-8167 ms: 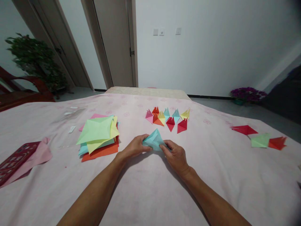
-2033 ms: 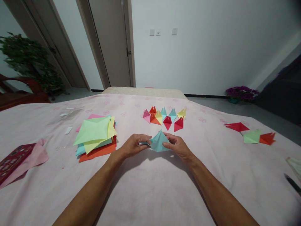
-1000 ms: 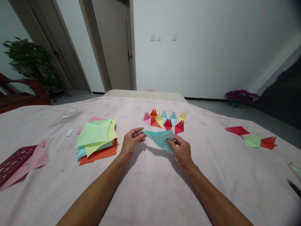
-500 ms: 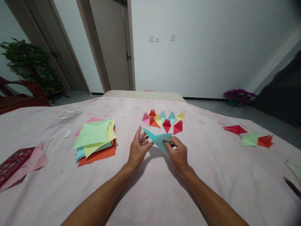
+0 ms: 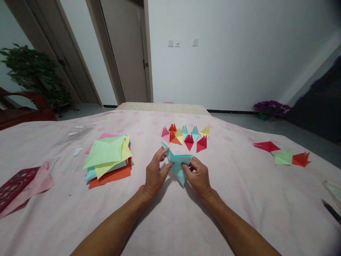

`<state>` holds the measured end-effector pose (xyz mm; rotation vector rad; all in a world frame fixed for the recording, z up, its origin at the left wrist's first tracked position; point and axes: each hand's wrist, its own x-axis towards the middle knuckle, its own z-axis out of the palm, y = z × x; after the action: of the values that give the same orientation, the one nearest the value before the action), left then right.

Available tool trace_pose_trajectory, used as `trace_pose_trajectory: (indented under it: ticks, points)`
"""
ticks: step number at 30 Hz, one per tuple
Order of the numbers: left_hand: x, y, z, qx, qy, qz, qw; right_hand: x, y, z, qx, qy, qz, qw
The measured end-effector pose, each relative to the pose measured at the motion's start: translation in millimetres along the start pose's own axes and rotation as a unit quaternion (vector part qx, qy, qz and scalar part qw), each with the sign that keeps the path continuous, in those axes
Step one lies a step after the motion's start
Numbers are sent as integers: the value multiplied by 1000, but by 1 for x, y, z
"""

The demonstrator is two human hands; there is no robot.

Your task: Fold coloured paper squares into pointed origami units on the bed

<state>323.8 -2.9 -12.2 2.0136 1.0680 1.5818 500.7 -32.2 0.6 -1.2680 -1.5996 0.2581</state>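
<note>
A light-blue sheet of origami paper (image 5: 178, 170), partly folded with one point hanging down, is held just above the cloth. My left hand (image 5: 157, 170) pinches its left side between thumb and fingers, close to a narrow tip that sticks up. On the other side, my right hand (image 5: 196, 174) grips the paper with its thumb pressed on the front face. Some fingertips are hidden behind the paper. Beyond my hands stands a cluster of small folded paper birds (image 5: 188, 142) in red, orange, pink, yellow and blue.
A stack of coloured paper (image 5: 105, 153) lies to the left, with a dark red packet (image 5: 17, 185) farther left. At the right are several folded pieces, including a green one (image 5: 283, 157), and a dark pointed object (image 5: 331, 211). A pink floral cloth (image 5: 170, 224) covers the table.
My left fingers have closed onto the paper's left part. The paper has turned so a point hangs down, and my right hand has shifted slightly left.
</note>
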Motion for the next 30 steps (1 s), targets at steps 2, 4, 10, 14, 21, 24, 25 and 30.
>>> trace_pose_trajectory:
  ticks: [2, 4, 10, 14, 21, 24, 25, 30]
  points:
    - [2, 1, -3, 30, -19, 26, 999, 1, -1, -1, -9, -5, -14, 1000]
    - [5, 4, -7, 67, -40, 43, 996, 2, -3, -2, -19, -8, -27, 999]
    - [6, 7, -10, 92, -45, 51, 993, 3, -3, -5, -69, -21, -33, 997]
    - [6, 6, -8, 41, -40, 54, 997, 3, -2, -6, -80, -27, -13, 996]
    - [5, 1, -5, -4, -29, 17, 999, 4, -2, -5, -50, -55, 4, 997]
    - [3, -1, -5, -2, -42, 22, 999, 5, -2, -3, -18, -56, 12, 998]
    - [3, -1, -5, 4, -49, 29, 998, 5, -1, -3, 0, -51, 20, 999]
    - [3, -2, -8, 61, -72, 69, 993, 6, 3, -1, 102, -28, 74, 992]
